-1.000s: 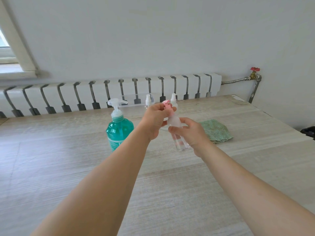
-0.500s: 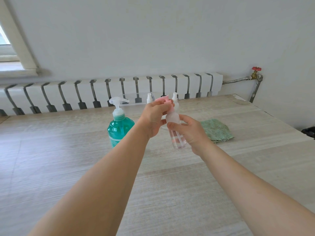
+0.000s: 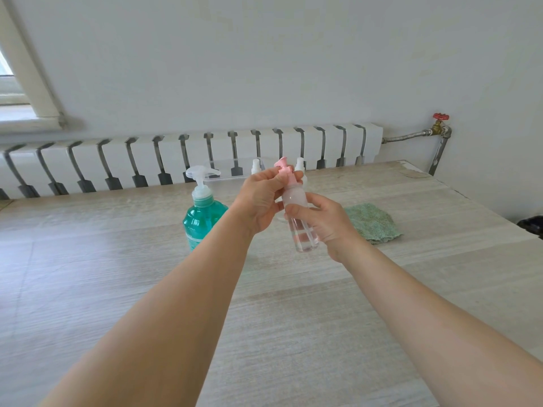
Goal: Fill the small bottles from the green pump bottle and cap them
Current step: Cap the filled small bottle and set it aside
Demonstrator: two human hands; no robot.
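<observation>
Right hand (image 3: 326,227) grips the light, slick small clear bottle (image 3: 299,218) mid-body, left hand (image 3: 261,198) pinches its pink pump cap (image 3: 286,173); best held there.

Hands (image 3: 260,201) apparently twist bottle's (image 3: 299,218) pink cap (image 3: 286,173).

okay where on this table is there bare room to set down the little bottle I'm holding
The near table under your forearms is bare, as is the stretch left of the green pump bottle and the strip between the green cloth and the right edge. It is crowded at the back middle: pump bottle, clear tray and small white-capped bottles.
</observation>
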